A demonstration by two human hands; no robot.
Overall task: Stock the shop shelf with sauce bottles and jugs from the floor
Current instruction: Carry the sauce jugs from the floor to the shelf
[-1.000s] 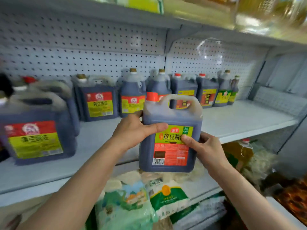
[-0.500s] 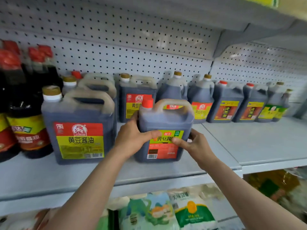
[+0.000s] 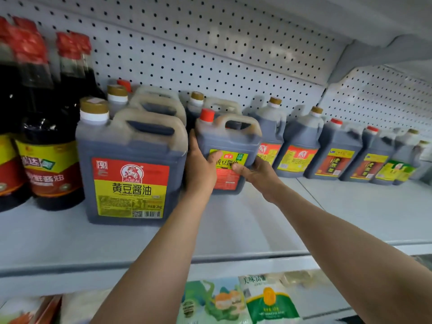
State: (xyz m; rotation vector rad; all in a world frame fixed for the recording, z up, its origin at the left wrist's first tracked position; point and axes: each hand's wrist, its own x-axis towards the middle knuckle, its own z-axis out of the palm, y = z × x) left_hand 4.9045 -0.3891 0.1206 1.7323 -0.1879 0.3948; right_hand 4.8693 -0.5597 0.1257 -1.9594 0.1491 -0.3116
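Note:
A dark soy sauce jug with a red cap, a handle and a green-and-red label stands on the white shelf, set back among other jugs. My left hand grips its left side, thumb across the label. My right hand grips its lower right corner, thumb on the label front. A bigger jug with a gold cap and red-and-yellow label stands just to the left, touching my left hand.
A row of dark jugs lines the pegboard back wall to the right. Tall red-capped bottles stand at the far left. Bagged goods lie on the shelf below. An upper shelf hangs overhead.
The jug has gone from the air in front of the shelf onto the shelf, then deeper back beside the big jug. Both hands stayed on it.

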